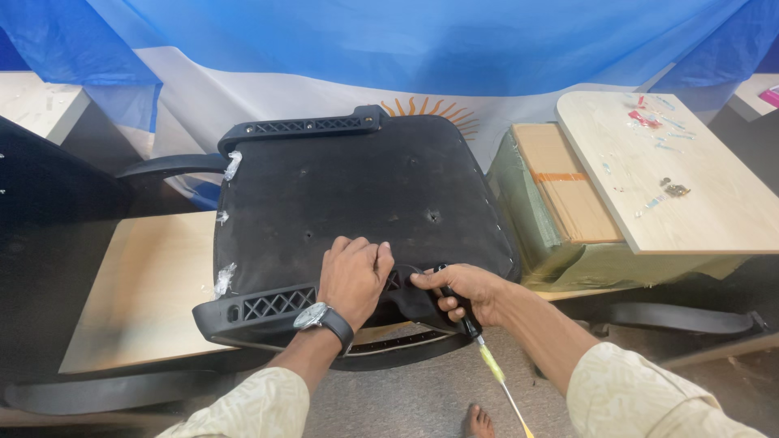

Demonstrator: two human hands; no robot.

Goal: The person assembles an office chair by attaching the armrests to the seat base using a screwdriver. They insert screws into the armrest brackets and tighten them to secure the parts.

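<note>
We find an upturned office-chair seat [357, 195], black underside up, which we take as our landmark. The left hand [353, 276], wearing a wristwatch [312, 316], lies spread and pressing on the near armrest bracket [276, 304] at the seat's near edge. The right hand [466, 294], just right of it at the same edge, is wrapped around a screwdriver [487, 357]; its yellow shaft trails back toward us, away from the seat.

Risks, in our judgement: the tool is gripped while the fingers also pinch the bracket, so a slip could drive the shaft toward the bare foot [479, 420] below the seat's near edge. The seat overhangs its support on the near side; heavy pressure there could tip it. The bracket may shift out of line if the left hand eases.

Surface and room: the seat rests on a low pale wooden board [146, 292], which shows left of the seat. Right of the seat stands a wrapped cardboard carton [560, 186], and beyond that a light tabletop [690, 186] strewn with small fasteners and scraps. Behind the seat hangs a blue-and-white cloth [406, 49] with a sun emblem. Grey carpet [414, 389] lies below the near edge.
</note>
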